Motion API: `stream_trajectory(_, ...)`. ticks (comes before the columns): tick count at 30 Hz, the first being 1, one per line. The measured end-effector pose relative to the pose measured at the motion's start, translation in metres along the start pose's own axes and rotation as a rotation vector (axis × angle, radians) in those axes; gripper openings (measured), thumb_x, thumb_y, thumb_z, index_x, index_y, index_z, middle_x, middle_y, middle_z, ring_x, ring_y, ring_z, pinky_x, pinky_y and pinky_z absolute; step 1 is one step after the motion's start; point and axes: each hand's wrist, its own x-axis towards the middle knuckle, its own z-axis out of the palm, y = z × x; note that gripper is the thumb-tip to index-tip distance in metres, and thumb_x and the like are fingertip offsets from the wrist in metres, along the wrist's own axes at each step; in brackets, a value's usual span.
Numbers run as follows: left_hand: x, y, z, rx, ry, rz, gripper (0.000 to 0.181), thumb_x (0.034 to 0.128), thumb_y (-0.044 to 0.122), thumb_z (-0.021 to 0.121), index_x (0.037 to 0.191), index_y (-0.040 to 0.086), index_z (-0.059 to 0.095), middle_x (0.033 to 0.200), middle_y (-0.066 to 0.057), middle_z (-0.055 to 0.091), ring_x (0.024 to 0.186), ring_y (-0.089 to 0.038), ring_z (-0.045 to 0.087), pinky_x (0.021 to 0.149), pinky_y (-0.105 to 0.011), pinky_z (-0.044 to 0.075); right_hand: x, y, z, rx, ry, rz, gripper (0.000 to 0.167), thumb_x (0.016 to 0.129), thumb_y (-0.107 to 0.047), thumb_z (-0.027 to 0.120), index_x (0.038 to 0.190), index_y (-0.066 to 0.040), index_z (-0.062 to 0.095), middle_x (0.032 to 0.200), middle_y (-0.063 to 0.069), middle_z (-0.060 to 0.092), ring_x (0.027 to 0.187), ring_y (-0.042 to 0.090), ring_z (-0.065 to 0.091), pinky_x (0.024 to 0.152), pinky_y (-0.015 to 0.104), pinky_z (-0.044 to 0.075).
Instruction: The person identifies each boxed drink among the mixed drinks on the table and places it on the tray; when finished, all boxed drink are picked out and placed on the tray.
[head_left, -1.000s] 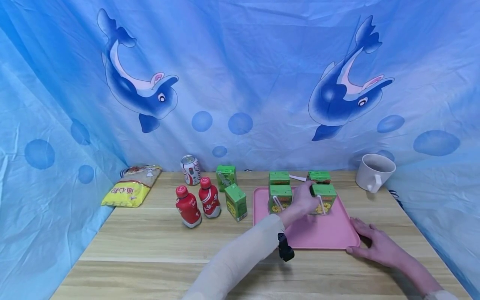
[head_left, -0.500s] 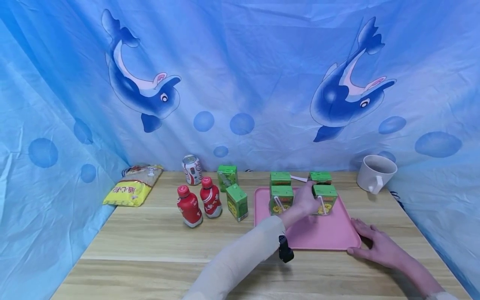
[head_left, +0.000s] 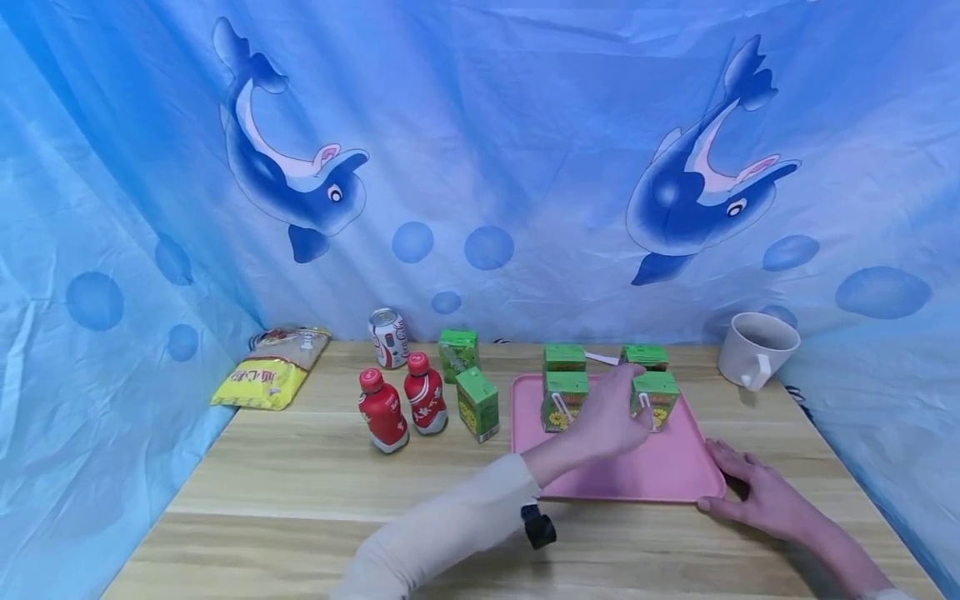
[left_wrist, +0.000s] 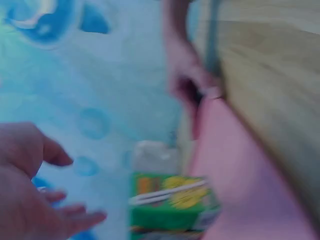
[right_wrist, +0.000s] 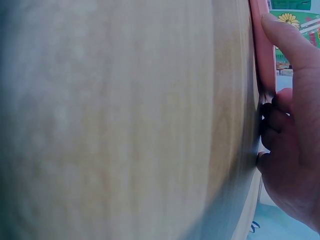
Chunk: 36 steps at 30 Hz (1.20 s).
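My left hand (head_left: pixel 609 417) hovers over the pink tray (head_left: pixel 637 479) with its fingers apart and holds nothing. Just right of it, a green juice box (head_left: pixel 656 382) with a straw stands on the tray; the left wrist view shows that juice box (left_wrist: pixel 167 215) clear of my fingers. Another green juice box (head_left: pixel 566 383) stands to the left, partly behind the hand. Behind these two are a third juice box (head_left: pixel 564 357) and a fourth (head_left: pixel 645 356), their lower parts hidden. My right hand (head_left: pixel 761 497) grips the tray's near right corner, its thumb against the rim (right_wrist: pixel 266 50).
Left of the tray stand two more green boxes, one nearer (head_left: pixel 477 404) and one farther (head_left: pixel 458 354), two red bottles (head_left: pixel 384 412), and a cola can (head_left: pixel 388 337). A yellow food bag (head_left: pixel 262 379) lies far left. A white mug (head_left: pixel 757 346) stands far right.
My left hand has let go of the right front juice box and drawn back toward me, its fingers spreading. My right hand stays at the tray corner. The view has shifted slightly.
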Motion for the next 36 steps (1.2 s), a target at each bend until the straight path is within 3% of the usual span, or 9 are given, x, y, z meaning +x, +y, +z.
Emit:
stream_trajectory(3,-0.007,0.005,-0.034,-0.048,-0.067,0.103,0.050,0.0935,0.009,0.066,0.141,0.004,0.051,0.110,-0.004,0.063,0.084,-0.007,0.057,0.072,-0.014,0.048,0.000,0.000,-0.001,-0.004,-0.006,0.004,0.090,0.082,-0.043,0.081,0.142,0.012,0.044,0.144,0.036,0.041,0.130,0.056,0.039,0.102,0.073,0.028)
stream_trajectory(8,-0.014,0.001,-0.094,-0.138,-0.141,0.179,0.035,0.0958,0.005,0.065,0.130,0.001,0.059,0.122,-0.007,0.065,0.107,-0.009,0.061,0.086,-0.015,0.050,-0.001,0.000,0.000,0.005,-0.032,0.012,0.091,0.082,-0.043,0.081,0.143,0.013,0.043,0.144,0.038,0.040,0.130,0.057,0.037,0.100,0.074,0.029)
stream_trajectory(11,-0.017,-0.008,-0.131,-0.115,-0.201,0.217,0.031,0.0964,0.004,0.064,0.126,0.000,0.061,0.118,-0.010,0.067,0.104,-0.012,0.063,0.085,-0.018,0.052,-0.001,0.001,0.000,0.009,-0.026,0.009,0.091,0.082,-0.042,0.081,0.143,0.013,0.043,0.143,0.038,0.040,0.129,0.058,0.038,0.099,0.074,0.030)
stream_trajectory(15,-0.021,-0.026,-0.177,-0.064,-0.220,0.205,0.029,0.0952,0.004,0.065,0.124,0.000,0.063,0.117,-0.011,0.068,0.105,-0.016,0.063,0.089,-0.024,0.053,-0.002,0.002,-0.001,0.004,-0.007,-0.006,0.090,0.081,-0.041,0.081,0.142,0.013,0.044,0.143,0.038,0.041,0.129,0.058,0.039,0.098,0.074,0.030)
stream_trajectory(21,-0.025,-0.060,-0.233,-0.063,-0.136,0.113,0.032,0.0946,0.002,0.065,0.126,-0.002,0.062,0.119,-0.013,0.067,0.109,-0.024,0.063,0.093,-0.032,0.052,-0.001,0.001,0.000,-0.001,-0.004,-0.009,0.089,0.082,-0.042,0.081,0.142,0.013,0.045,0.143,0.037,0.041,0.129,0.057,0.039,0.105,0.070,0.028)
stream_trajectory(26,-0.023,-0.092,-0.257,-0.185,-0.086,0.037,0.036,0.0938,-0.002,0.064,0.129,-0.005,0.059,0.122,-0.019,0.065,0.110,-0.032,0.063,0.091,-0.038,0.055,-0.003,0.002,0.001,-0.008,0.013,-0.013,0.088,0.082,-0.041,0.081,0.142,0.013,0.045,0.143,0.036,0.042,0.129,0.056,0.040,0.110,0.067,0.023)
stream_trajectory(28,-0.023,-0.105,-0.263,-0.223,-0.085,0.004,0.038,0.0938,-0.003,0.064,0.132,-0.004,0.058,0.124,-0.020,0.064,0.110,-0.033,0.063,0.091,-0.039,0.055,-0.003,0.003,0.001,-0.003,0.017,-0.024,0.088,0.081,-0.040,0.082,0.141,0.013,0.045,0.143,0.036,0.042,0.129,0.056,0.040,0.104,0.072,0.026)
stream_trajectory(32,-0.021,-0.126,-0.269,-0.210,-0.089,-0.045,0.043,0.0937,-0.003,0.064,0.136,-0.003,0.055,0.129,-0.021,0.061,0.115,-0.035,0.061,0.094,-0.042,0.053,-0.003,0.002,0.002,0.006,0.008,-0.014,0.088,0.081,-0.041,0.082,0.141,0.014,0.046,0.142,0.037,0.042,0.129,0.057,0.039,0.099,0.074,0.029)
stream_trajectory(36,-0.019,-0.142,-0.272,-0.160,-0.099,-0.080,0.046,0.0927,-0.003,0.065,0.137,-0.002,0.054,0.132,-0.022,0.059,0.118,-0.037,0.058,0.096,-0.045,0.052,-0.002,0.002,0.002,-0.005,0.012,-0.002,0.088,0.082,-0.043,0.081,0.141,0.012,0.046,0.143,0.036,0.043,0.129,0.056,0.040,0.113,0.061,0.024)
